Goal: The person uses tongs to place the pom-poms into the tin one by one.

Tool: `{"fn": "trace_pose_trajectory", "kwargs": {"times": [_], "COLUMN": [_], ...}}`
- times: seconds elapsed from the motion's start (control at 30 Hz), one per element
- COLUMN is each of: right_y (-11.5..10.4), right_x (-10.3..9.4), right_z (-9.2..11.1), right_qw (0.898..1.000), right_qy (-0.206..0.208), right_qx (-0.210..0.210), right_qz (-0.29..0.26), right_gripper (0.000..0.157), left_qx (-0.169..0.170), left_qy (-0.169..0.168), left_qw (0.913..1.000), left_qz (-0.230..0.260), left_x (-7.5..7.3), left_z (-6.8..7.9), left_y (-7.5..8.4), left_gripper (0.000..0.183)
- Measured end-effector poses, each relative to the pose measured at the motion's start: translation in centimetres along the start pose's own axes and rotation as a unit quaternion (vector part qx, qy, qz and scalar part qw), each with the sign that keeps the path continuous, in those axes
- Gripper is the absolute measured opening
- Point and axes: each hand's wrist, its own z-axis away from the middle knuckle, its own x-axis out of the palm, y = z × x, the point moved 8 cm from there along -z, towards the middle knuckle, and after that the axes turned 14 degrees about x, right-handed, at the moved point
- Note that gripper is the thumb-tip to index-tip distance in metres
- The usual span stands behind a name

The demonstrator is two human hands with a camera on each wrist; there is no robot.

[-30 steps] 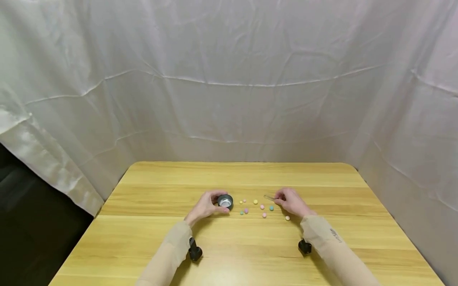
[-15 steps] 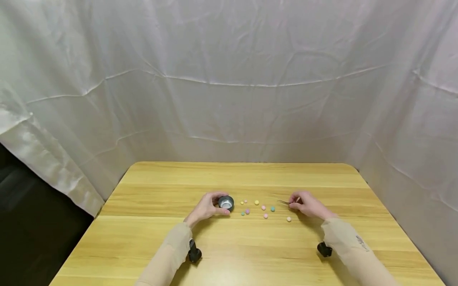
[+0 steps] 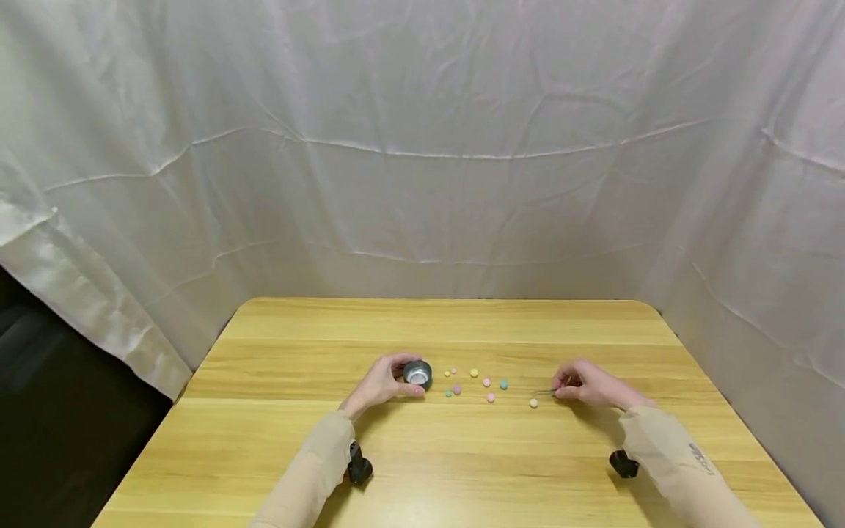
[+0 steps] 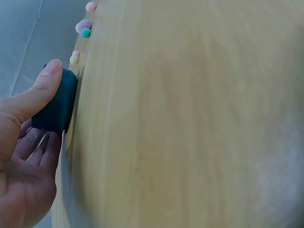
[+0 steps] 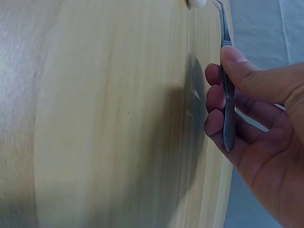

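My left hand [image 3: 383, 380] curls its thumb and fingers round a small dark bowl [image 3: 428, 379] with a silvery inside, on the table left of the middle. In the left wrist view the thumb lies along the near side of the bowl [image 4: 66, 99]. My right hand [image 3: 590, 384] pinches a pair of metal tweezers [image 5: 229, 114] with bent tips, thumb on one side and fingers on the other. The tips point left, close over a cream pompom [image 3: 533, 403]. Between the hands lie several small pompoms, among them a blue one [image 3: 504, 384] and a purple one [image 3: 457, 390].
The wooden table [image 3: 422, 455] has rounded far corners and ends at a pale grey curtain [image 3: 422, 220] behind and at the sides. A dark area [image 3: 66, 411] shows past its left edge. A black wrist camera [image 3: 623, 464] sits under each sleeve.
My right hand has moved right and a little toward me with the tweezers, from behind the blue pompom to beside the cream one. The left hand and bowl stay in place.
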Motion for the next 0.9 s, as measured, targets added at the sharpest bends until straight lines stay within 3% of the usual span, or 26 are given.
{"fn": "trace_pose_trajectory", "kwargs": {"times": [0.3,0.9], "right_y": [0.05,-0.13], "right_x": [-0.07,0.19], "right_z": [0.22,0.07], "right_qw": [0.999,0.999], "right_qy": [-0.021,-0.018], "right_qx": [0.003,-0.008], "right_qz": [-0.036,-0.029], "right_gripper": [0.008,0.01], "left_qx": [0.004,-0.007], "left_qy": [-0.004,-0.005], "left_qw": [0.9999,1.0], "left_qz": [0.013,0.001], "left_x": [0.03,-0.03], "left_z": [0.06,0.04], "left_y": [0.18,-0.19], "left_gripper": [0.064,0.065]}}
